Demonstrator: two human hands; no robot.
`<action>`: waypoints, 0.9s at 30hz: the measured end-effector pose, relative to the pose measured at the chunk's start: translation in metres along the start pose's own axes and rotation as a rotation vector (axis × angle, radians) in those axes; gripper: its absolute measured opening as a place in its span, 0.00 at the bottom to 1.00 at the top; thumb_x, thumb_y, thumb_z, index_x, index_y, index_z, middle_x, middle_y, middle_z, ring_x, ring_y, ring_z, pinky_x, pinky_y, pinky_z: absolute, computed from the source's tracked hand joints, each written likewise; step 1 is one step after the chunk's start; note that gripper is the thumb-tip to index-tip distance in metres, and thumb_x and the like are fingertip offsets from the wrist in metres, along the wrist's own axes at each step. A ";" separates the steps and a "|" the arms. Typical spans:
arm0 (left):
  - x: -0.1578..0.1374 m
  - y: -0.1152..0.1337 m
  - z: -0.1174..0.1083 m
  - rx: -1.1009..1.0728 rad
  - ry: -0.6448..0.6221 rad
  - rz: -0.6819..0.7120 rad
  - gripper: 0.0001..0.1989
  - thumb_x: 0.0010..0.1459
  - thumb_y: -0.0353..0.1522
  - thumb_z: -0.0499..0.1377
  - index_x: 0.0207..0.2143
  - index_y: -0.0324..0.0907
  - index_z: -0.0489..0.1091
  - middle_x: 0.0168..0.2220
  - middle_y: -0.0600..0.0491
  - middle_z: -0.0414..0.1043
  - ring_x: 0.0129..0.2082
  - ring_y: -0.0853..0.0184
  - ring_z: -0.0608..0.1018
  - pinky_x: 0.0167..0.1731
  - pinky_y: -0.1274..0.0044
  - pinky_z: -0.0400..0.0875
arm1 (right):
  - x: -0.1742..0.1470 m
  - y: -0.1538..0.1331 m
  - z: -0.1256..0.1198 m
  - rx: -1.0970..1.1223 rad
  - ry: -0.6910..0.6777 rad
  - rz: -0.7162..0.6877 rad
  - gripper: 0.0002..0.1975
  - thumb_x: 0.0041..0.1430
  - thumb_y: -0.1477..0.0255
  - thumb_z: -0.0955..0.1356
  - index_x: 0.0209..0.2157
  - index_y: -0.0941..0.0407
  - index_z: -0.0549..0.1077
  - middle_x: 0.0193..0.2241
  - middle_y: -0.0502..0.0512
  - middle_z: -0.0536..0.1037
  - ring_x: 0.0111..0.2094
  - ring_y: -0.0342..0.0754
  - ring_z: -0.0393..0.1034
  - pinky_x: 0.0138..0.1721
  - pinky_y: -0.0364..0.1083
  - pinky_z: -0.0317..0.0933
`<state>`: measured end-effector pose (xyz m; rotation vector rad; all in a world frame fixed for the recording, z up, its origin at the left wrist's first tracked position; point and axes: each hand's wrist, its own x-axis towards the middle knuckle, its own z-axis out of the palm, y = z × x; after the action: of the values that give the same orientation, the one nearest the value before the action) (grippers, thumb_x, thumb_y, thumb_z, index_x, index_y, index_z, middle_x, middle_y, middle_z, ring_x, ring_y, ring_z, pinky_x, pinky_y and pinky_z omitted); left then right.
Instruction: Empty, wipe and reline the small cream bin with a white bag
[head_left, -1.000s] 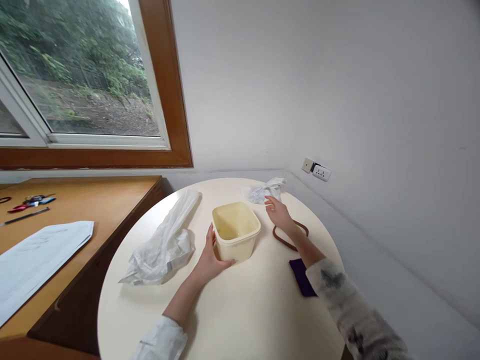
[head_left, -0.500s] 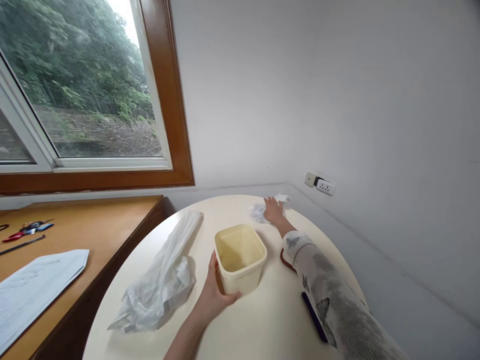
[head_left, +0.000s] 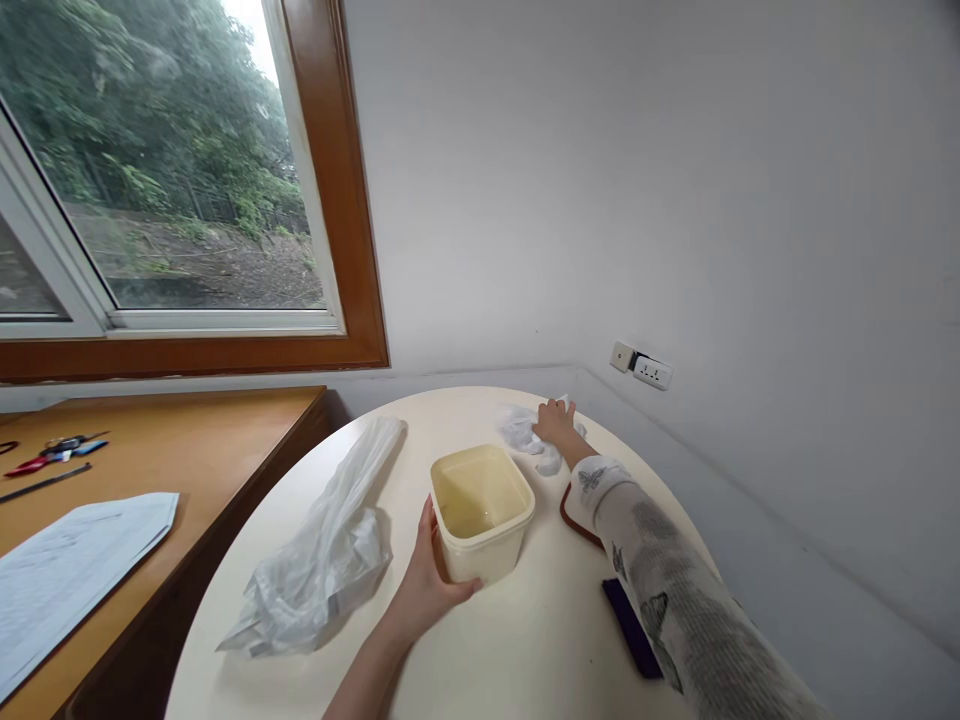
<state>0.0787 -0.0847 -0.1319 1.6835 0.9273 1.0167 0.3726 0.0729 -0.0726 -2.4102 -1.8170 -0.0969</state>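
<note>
Has pushed the right hand (head_left: pixel 556 422) forward since a second ago, from just short of the small white bag (head_left: pixel 517 428) to down on top of it, and has changed the bag's crumpled shape. Keeps the left hand (head_left: pixel 431 588) at the cream tub (head_left: pixel 491 558) as before. Stretches the right arm far across the round table (head_left: pixel 487 665), with the patterned sleeve (head_left: pixel 664 575) slanting up from below and the fingers bent down into the white plastic; cannot tell whether closed around any of it or only pressed onto it. Grasps the tub with the left, thumb along the near wall, fingers along the left wall. Counts one tub, upright, just right of the left hand and nearer than the right. Counts two white bags: the small one under the right hand, and one large white bag (head_left: pixel 322 570) left of the left hand, apart from it. Finds one brown loop (head_left: pixel 564 508), partly hidden by the right forearm, and one dark purple item (head_left: pixel 630 630) beside the sleeve, nearer than the right hand.
</note>
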 end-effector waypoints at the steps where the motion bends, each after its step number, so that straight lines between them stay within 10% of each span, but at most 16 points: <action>1: 0.000 0.001 0.000 -0.005 0.001 -0.006 0.59 0.40 0.36 0.67 0.62 0.50 0.25 0.63 0.42 0.44 0.63 0.52 0.52 0.59 0.60 0.49 | -0.002 0.001 -0.003 0.025 -0.016 -0.013 0.17 0.60 0.66 0.64 0.49 0.58 0.66 0.47 0.57 0.69 0.44 0.49 0.67 0.44 0.54 0.64; 17: -0.007 0.005 -0.001 -0.104 -0.034 0.019 0.59 0.42 0.32 0.66 0.62 0.51 0.23 0.63 0.43 0.44 0.62 0.57 0.54 0.59 0.63 0.51 | -0.040 -0.015 -0.143 0.926 0.129 -0.279 0.15 0.51 0.63 0.65 0.35 0.59 0.70 0.32 0.54 0.75 0.36 0.47 0.69 0.36 0.44 0.62; 27: -0.008 0.000 0.000 -0.149 -0.016 0.053 0.59 0.40 0.31 0.67 0.62 0.51 0.26 0.63 0.42 0.42 0.60 0.57 0.57 0.57 0.63 0.54 | -0.099 -0.035 -0.165 1.154 -0.229 -0.556 0.17 0.48 0.61 0.67 0.36 0.58 0.72 0.27 0.51 0.76 0.29 0.45 0.71 0.32 0.45 0.64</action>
<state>0.0755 -0.0922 -0.1335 1.5963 0.7806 1.0788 0.3157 -0.0339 0.0802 -1.1340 -1.7872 0.9248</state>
